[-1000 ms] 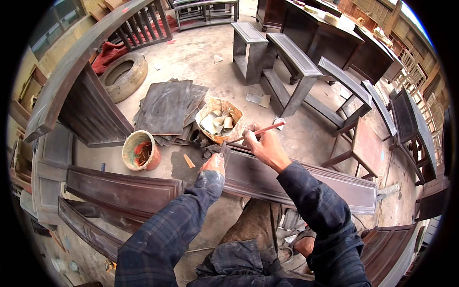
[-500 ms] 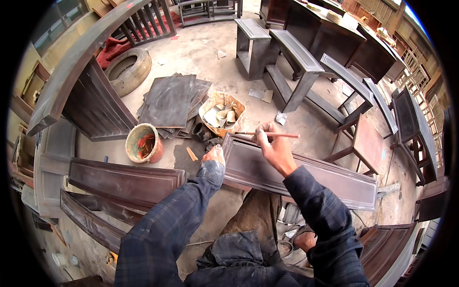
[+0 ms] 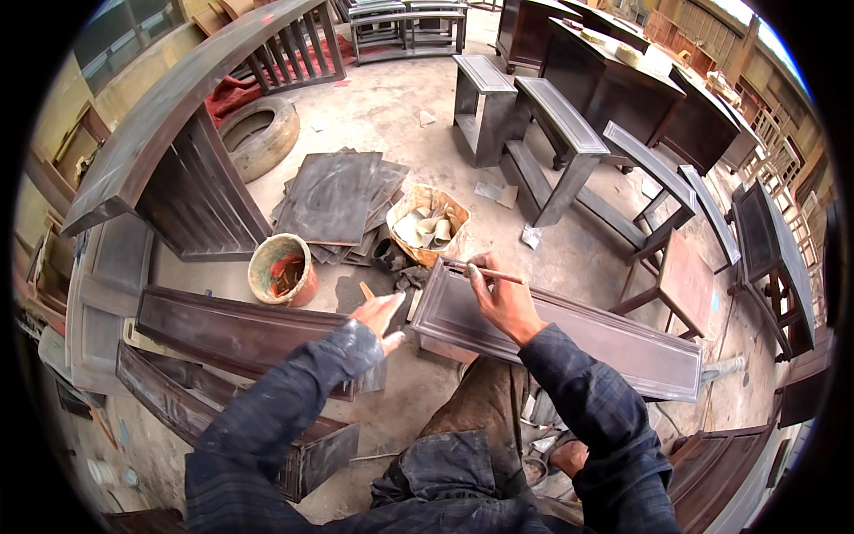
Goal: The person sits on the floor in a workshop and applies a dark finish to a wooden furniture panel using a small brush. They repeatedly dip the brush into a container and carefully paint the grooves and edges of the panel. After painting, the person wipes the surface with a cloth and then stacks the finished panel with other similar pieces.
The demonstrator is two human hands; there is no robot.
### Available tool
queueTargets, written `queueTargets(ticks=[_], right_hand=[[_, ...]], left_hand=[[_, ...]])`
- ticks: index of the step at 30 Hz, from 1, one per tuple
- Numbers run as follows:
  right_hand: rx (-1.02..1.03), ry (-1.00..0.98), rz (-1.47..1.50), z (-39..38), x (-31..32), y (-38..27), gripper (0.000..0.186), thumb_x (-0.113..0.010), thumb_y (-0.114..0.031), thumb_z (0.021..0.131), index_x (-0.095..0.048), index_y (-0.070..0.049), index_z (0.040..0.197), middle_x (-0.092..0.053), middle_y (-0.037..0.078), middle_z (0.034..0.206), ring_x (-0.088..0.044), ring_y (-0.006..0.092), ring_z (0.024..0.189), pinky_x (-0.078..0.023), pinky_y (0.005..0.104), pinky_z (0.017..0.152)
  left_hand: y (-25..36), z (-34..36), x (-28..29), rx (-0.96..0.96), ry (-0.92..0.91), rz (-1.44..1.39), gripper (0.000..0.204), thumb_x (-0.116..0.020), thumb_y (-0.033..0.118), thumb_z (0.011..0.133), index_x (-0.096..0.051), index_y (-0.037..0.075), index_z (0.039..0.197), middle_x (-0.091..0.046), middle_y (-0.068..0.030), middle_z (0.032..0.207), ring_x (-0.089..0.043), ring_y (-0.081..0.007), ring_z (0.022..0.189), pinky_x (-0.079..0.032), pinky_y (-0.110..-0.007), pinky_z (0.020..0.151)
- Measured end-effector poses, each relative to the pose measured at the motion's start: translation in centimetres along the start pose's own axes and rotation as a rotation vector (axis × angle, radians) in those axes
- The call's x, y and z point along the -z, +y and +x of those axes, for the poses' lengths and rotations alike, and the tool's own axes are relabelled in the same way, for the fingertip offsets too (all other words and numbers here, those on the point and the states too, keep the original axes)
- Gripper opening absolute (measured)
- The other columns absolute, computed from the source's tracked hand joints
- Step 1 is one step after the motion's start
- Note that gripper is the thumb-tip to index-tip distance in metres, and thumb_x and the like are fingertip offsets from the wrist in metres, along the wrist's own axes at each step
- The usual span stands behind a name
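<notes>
A long dark wooden panel (image 3: 614, 345) with a grooved, raised border lies in front of me, slanting down to the right. Over its left part, my right hand (image 3: 509, 307) pinches a slim reddish-brown stick (image 3: 507, 276), shaped like a thin brush; its far tip points at the panel's left end. Whether the tip touches the wood I cannot tell. My left hand (image 3: 379, 319) hangs in the air left of the panel, empty, fingers stretched and thumb apart. White dust covers its wrist and cuff.
A red-stained bucket (image 3: 302, 287) and a tub of curled sandpaper-like scraps (image 3: 398, 238) stand beyond my hands, beside stacked dark boards (image 3: 329, 196). More panels (image 3: 240, 329) lie at left. A tyre (image 3: 267, 142), benches (image 3: 560, 116) and a stool (image 3: 685, 276) stand farther out.
My left hand has come off the panel's left end, moved left and opened. My right hand has shifted slightly lower with the stick, which now tilts more.
</notes>
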State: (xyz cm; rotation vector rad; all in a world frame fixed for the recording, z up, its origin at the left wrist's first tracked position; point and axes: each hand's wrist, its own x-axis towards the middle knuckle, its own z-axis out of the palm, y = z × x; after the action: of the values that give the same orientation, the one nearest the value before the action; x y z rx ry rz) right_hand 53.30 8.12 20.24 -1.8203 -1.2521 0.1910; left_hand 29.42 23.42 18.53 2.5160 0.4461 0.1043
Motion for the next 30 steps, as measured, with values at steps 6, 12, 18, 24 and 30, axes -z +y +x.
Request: queueTargets(ticks=[6,12,18,24,30], right_hand=[[0.047,-0.004,-0.028,0.2,-1.2,-0.1,0.013,-0.063,-0.013,0.095,-0.060,-0.002,0.098,-0.066,0.018,0.074,-0.064,0.0309,0.063,-0.048,0.0394,0.057],[0.001,-0.094,-0.007,-0.7,-0.6,-1.7,0.014,-0.062,-0.015,0.097,-0.061,-0.001,0.100,-0.069,0.014,0.079,-0.067,0.0278,0.068,-0.051,0.0375,0.063],[-0.011,-0.218,-0.009,-1.9,-0.3,-3.2,0.018,-0.061,-0.018,0.098,-0.062,-0.001,0.099,-0.071,0.013,0.082,-0.069,0.0242,0.074,-0.053,0.0360,0.070],[0.067,-0.109,-0.149,0.8,-0.4,-0.7,0.016,-0.062,-0.018,0.098,-0.060,-0.003,0.095,-0.072,0.013,0.079,-0.068,0.0288,0.066,-0.052,0.0394,0.062],[0.108,-0.133,-0.149,2.0,-0.6,-1.3,0.015,-0.061,-0.017,0.097,-0.060,-0.002,0.098,-0.070,0.015,0.079,-0.070,0.0322,0.071,-0.053,0.0396,0.063]], left_hand=[[-1.5,2.4,-7.4,0.171,-0.023,-0.229,0.074,-0.073,0.018,0.085,-0.036,0.005,0.149,-0.053,-0.0233,0.138,-0.051,-0.0369,0.130,-0.040,-0.040,0.111],[-4.6,4.0,-13.1,0.304,0.068,-0.477,0.066,-0.071,0.015,0.090,-0.042,0.017,0.149,-0.067,-0.0094,0.126,-0.064,-0.0248,0.118,-0.050,-0.036,0.101],[-7.2,3.8,-16.3,0.254,0.159,-0.496,0.069,-0.069,0.014,0.089,-0.039,0.020,0.151,-0.067,-0.0123,0.125,-0.065,-0.0268,0.117,-0.049,-0.036,0.100],[-7.8,4.2,-17.6,0.189,0.197,-0.509,0.072,-0.067,0.013,0.089,-0.036,0.023,0.154,-0.067,-0.0152,0.124,-0.065,-0.0288,0.116,-0.049,-0.035,0.100],[-8.0,3.9,-18.0,0.165,0.260,-0.488,0.073,-0.065,0.014,0.090,-0.034,0.027,0.155,-0.070,-0.0165,0.120,-0.068,-0.0291,0.112,-0.050,-0.034,0.095]])
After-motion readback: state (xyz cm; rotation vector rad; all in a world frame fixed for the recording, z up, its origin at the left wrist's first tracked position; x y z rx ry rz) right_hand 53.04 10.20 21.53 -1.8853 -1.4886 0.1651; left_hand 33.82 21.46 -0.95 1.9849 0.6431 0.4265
